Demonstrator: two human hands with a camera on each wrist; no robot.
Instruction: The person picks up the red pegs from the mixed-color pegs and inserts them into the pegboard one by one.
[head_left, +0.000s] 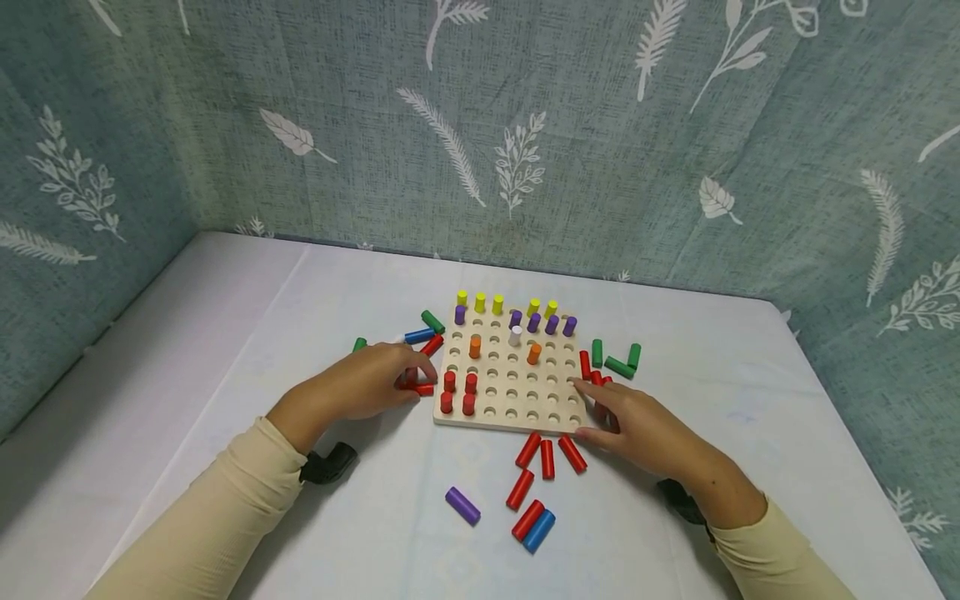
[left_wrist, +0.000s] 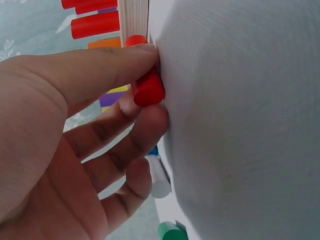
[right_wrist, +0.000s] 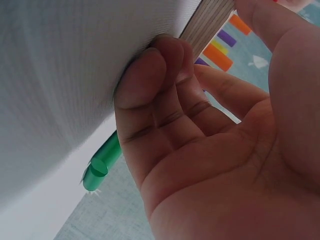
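Note:
A pale wooden pegboard (head_left: 495, 424) lies on the table, with yellow, purple, orange, white and red pegs standing in some of its holes. At its left edge my left hand (head_left: 375, 379) pinches a red peg (left_wrist: 149, 90) between thumb and fingertips, the peg lying low against the cloth. My right hand (head_left: 648, 425) rests by the board's right side, its index fingertip on the board's edge and thumb near the front corner. The right wrist view shows its other fingers bent against the cloth, with nothing visibly held. Red pegs beside that hand are partly hidden by it.
Loose red pegs (head_left: 547, 460) lie before the board, with a purple peg (head_left: 462, 506) and a blue peg (head_left: 539, 532) nearer me. Green pegs (head_left: 619, 367) lie to the right. Behind my left hand are a blue peg (head_left: 419, 336) and a green peg (head_left: 432, 322).

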